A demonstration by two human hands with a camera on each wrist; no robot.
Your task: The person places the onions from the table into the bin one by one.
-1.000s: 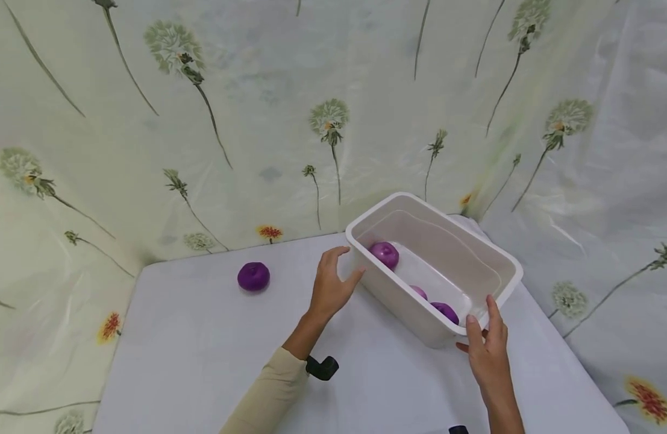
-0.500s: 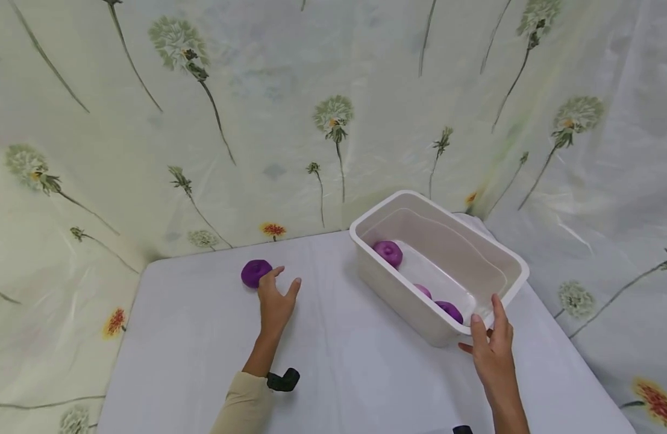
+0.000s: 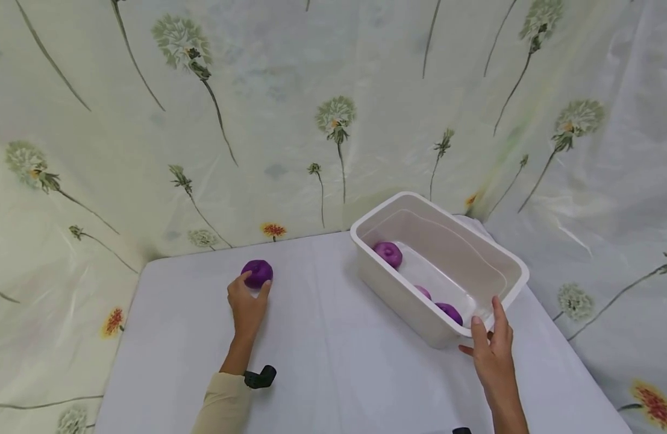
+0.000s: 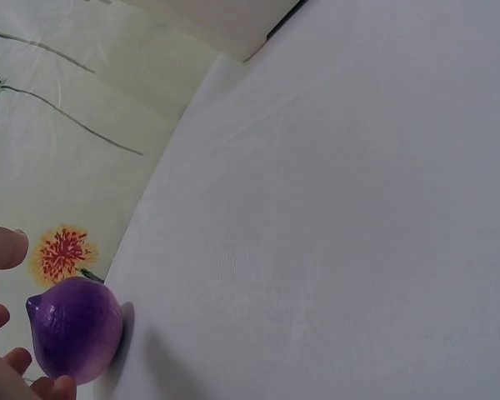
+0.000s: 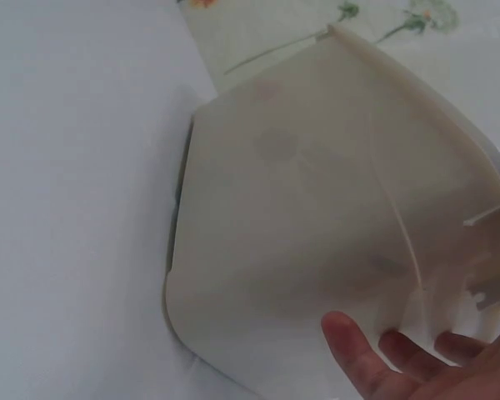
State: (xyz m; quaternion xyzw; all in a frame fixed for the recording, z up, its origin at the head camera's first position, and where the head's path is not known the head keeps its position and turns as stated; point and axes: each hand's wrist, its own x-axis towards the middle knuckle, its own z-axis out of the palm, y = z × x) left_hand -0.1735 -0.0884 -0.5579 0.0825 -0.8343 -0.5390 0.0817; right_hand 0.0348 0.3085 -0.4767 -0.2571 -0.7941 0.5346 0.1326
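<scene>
A deep purple onion point(image 3: 257, 274) with a small pointed tip point(image 4: 33, 305) sits on the white-covered table at the left. My left hand point(image 3: 247, 307) reaches it from the near side, thumb and fingers spread around it. In the left wrist view one fingertip point(image 4: 17, 247) stands apart from the onion, while other fingertips come right up to its lower side. At the right, my right hand point(image 3: 493, 355) holds the near corner of a white plastic bin point(image 3: 403, 301), some fingers over the rim and several against the outer wall point(image 5: 283, 250).
Inside the bin lie a lighter purple onion point(image 3: 388, 255), a pink one point(image 3: 423, 292) partly hidden by the wall, and a dark purple one point(image 3: 450, 312). A dandelion-print sheet point(image 3: 257, 120) hangs behind and beside the table point(image 3: 333, 361).
My left hand has moved left from beside the bin to the onion on the table, its fingers coming around it. The right hand stays at the bin's corner.
</scene>
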